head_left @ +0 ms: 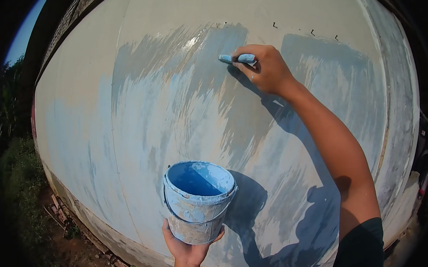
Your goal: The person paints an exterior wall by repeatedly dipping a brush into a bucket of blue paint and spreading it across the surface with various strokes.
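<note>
My left hand (pixel 189 249) supports a paint bucket (pixel 198 215) from underneath, fingers and thumb curled up around its base. The bucket is whitish, splashed with blue, has a wire handle hanging across its front, and holds blue paint (pixel 192 182). Higher up, my right hand (pixel 267 70) grips a paintbrush (pixel 226 59) covered in blue paint. The brush head is at the wall (pixel 175 111), beside a wet blue-grey patch. Streaky light-blue and grey strokes cover much of the wall's middle, while its upper part is plain beige. My fingers hide part of the brush handle.
Several small dark hooks or nails (pixel 312 32) stick out of the wall at upper right. A vertical trim strip (pixel 384 140) runs along the right side. On the left lie grass (pixel 22 165), bare soil and loose bricks (pixel 59 209). Shadows of my arm and the bucket fall on the wall.
</note>
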`<action>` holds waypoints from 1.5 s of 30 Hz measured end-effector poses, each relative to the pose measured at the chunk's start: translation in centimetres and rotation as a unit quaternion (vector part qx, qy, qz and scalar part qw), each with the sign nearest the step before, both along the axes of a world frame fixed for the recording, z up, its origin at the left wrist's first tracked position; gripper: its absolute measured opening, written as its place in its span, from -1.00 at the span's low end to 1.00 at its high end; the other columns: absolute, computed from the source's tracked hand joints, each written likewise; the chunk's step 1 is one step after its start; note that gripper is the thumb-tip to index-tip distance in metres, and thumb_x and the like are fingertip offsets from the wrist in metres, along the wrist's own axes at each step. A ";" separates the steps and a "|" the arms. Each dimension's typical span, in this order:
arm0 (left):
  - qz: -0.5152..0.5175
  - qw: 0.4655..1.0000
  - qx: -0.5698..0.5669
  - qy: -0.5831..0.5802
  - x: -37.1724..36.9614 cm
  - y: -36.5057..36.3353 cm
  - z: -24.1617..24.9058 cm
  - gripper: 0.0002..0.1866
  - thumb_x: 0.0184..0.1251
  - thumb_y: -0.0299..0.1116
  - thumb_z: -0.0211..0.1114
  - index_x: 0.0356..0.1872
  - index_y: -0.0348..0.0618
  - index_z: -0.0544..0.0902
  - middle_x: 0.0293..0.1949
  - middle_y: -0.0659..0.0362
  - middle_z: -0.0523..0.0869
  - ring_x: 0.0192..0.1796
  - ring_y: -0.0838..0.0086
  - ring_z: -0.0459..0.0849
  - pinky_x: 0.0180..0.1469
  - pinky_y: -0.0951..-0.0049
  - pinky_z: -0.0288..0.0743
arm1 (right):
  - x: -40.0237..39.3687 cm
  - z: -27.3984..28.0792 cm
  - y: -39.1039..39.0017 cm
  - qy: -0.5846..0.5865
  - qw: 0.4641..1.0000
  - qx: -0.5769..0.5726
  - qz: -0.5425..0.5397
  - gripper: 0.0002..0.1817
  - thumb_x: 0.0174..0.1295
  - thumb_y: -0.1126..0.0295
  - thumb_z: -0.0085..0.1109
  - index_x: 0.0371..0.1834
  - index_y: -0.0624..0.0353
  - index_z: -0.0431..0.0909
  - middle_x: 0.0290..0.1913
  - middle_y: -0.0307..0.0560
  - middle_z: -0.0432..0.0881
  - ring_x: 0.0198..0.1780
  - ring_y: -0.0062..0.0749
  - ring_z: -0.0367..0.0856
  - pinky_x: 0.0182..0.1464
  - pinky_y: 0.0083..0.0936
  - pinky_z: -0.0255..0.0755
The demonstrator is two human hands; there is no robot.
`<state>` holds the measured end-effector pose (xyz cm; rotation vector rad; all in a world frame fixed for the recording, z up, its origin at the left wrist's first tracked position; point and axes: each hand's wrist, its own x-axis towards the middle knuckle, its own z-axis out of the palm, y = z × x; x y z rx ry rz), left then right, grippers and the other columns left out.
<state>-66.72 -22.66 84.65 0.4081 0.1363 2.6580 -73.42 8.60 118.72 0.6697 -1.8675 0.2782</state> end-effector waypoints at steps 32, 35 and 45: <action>-0.063 0.997 0.029 -0.020 -2.4 -2.1 0.0 -0.04 0.53 0.44 -0.09 0.81 0.17 0.04 0.77 -0.13 0.07 0.64 -0.33 0.29 0.27 -0.82 0.31 | -1.8 -16.5 -1.9 -0.071 0.955 0.284 -0.055 -0.74 0.18 0.50 0.51 -0.06 0.13 0.75 -0.04 0.15 0.83 -0.03 0.03 0.83 -0.08 -0.18 0.72; -0.060 0.998 0.009 -0.008 -3.1 -2.0 -0.4 -0.03 0.53 0.45 -0.09 0.81 0.17 0.03 0.77 -0.13 0.07 0.64 -0.32 0.28 0.29 -0.81 0.32 | -0.6 -16.1 -2.3 -0.292 0.947 0.131 0.016 -0.83 0.37 0.41 0.45 -0.05 0.20 0.78 -0.19 0.23 0.84 -0.15 0.11 0.83 -0.10 -0.22 0.65; 0.014 0.998 -0.011 -0.055 -7.3 -1.0 -3.4 -0.16 0.61 0.33 0.01 0.72 0.06 0.25 0.71 -0.07 0.25 0.64 -0.17 0.34 0.47 -0.55 0.38 | 3.9 -13.3 -1.6 -0.249 0.910 -0.237 0.233 -0.82 0.36 0.44 0.52 -0.09 0.32 0.79 -0.13 0.12 0.88 -0.13 -0.43 0.84 -0.07 -0.46 0.70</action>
